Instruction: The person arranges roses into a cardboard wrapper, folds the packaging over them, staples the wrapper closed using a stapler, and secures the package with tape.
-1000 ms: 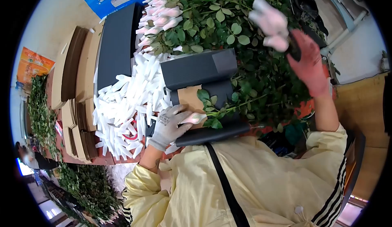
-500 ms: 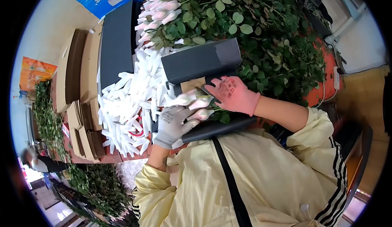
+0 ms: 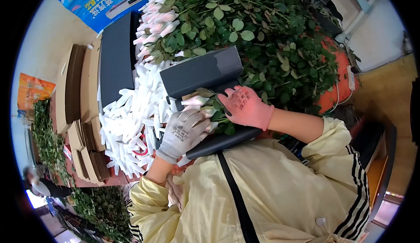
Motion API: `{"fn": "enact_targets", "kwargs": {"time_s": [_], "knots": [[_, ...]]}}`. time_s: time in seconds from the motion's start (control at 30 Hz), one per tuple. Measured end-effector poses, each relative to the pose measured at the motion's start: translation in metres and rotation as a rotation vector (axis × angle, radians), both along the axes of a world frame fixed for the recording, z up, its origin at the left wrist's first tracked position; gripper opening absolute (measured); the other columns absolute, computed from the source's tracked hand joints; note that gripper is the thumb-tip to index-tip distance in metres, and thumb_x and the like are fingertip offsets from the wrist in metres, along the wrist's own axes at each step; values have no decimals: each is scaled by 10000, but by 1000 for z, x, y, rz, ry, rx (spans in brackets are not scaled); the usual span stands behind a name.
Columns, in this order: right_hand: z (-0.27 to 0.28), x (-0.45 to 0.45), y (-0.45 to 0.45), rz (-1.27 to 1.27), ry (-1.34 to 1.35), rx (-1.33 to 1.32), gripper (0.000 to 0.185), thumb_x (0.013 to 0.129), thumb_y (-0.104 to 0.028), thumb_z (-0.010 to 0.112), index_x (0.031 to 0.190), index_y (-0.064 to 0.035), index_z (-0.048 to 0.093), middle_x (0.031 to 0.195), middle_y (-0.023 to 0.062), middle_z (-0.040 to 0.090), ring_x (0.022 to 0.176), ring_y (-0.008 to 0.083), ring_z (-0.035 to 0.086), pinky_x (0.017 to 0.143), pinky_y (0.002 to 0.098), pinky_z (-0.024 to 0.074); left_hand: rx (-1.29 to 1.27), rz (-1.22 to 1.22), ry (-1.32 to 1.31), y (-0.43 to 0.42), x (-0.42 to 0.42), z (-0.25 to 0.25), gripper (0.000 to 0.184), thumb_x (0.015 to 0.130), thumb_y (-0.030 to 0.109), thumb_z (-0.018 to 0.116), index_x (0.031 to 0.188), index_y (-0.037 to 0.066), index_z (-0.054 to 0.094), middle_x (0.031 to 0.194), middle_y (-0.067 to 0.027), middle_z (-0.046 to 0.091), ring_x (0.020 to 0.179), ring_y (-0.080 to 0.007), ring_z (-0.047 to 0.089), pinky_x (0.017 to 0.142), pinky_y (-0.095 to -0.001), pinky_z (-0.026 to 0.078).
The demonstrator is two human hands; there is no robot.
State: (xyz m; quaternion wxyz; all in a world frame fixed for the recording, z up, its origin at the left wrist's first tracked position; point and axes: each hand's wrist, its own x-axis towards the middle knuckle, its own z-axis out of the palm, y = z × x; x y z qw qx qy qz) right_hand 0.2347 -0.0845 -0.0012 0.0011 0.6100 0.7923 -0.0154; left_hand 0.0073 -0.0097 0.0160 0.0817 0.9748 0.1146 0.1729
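My left hand [image 3: 183, 133], in a whitish glove, lies over several net-wrapped rose heads [image 3: 195, 101], its fingers closed round them. On the stems just right of the heads rests my right hand [image 3: 246, 106], in a pink glove, with thumb and fingers bent; its grip is partly hidden. Beneath both hands is dark wrapping sheet [image 3: 223, 141], its near edge curled against my jacket. A black corrugated box-like piece [image 3: 201, 71] stands just beyond the hands. White net sleeves [image 3: 135, 111] are heaped left of my left hand.
Leafy rose stems [image 3: 280, 59] with wrapped heads [image 3: 158, 24] cover the far side. Cardboard stacks [image 3: 89, 81] and a black board [image 3: 117, 59] stand at the left. A person [image 3: 43, 186] is at the far left. A cable runs over the red surface [image 3: 330, 96] at right.
My right hand has come in from the upper right with wrapped roses and laid them beside the first one. My left hand has moved from the single head onto the group.
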Motion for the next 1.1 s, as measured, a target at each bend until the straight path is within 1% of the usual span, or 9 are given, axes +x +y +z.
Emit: {"fn": "enact_targets", "kwargs": {"time_s": [0.07,0.13,0.23,0.4,0.53,0.6,0.77,0.93,1.1], "knots": [[-5,3,-1,-36,44,117,538,788,-412,544,1214,-85,510,1092,84,602,1074,210,549,957,362,386,0,-11,134,-4,5,11,289,694,289,635,964,186,639,1126,-12,571,1080,-195,513,819,-362,443],[20,1,12,-98,60,-151,543,801,-408,539,1223,-68,499,989,77,646,1080,190,563,955,346,412,49,-116,197,4,7,7,361,690,321,639,1024,185,625,1198,-25,544,1137,-209,477,858,-392,423],[40,16,11,-98,222,-140,564,774,-370,582,1233,-57,485,1077,118,613,1036,249,580,883,357,455,101,-128,222,4,18,1,403,695,328,645,1068,176,617,1224,-50,530,1183,-234,445,909,-416,392],[38,39,-3,-39,410,-63,568,760,-307,603,1248,-50,469,1077,138,598,1019,285,577,905,379,445,-269,10,223,4,5,-40,479,746,324,638,1151,74,584,1264,-152,481,1232,-351,392,1000,-486,319],[113,87,-22,-74,624,175,430,735,-224,605,1118,-33,565,1059,153,599,1016,304,569,905,377,444,-104,-53,134,3,17,-19,496,667,273,673,1103,48,598,1231,-171,483,1126,-382,454,959,-480,358],[158,118,-38,-474,742,358,310,743,-162,608,1026,-35,616,1031,117,621,935,230,603,828,336,476,-132,-45,97,3,16,-23,507,644,283,677,1085,47,599,1200,-162,489,1113,-382,447,956,-496,344],[226,304,-127,-639,1176,792,258,833,-65,589,1074,27,595,911,104,646,769,200,661,686,279,539,-113,17,45,3,9,-29,480,665,329,674,1052,54,610,1112,-135,512,1111,-346,457,990,-500,333],[282,451,-245,-958,643,1267,304,851,-125,590,1119,14,548,931,109,632,797,197,627,720,292,512,-137,-3,10,5,14,-23,483,665,350,676,1059,77,608,1125,-127,526,1124,-344,459,991,-492,340],[325,316,-172,-647,254,1265,461,901,-242,551,1283,-9,438,990,124,614,810,193,591,677,287,485,-142,3,-110,18,4,-9,474,704,318,652,1106,76,581,1160,-146,547,1100,-341,504,950,-462,378]]}}
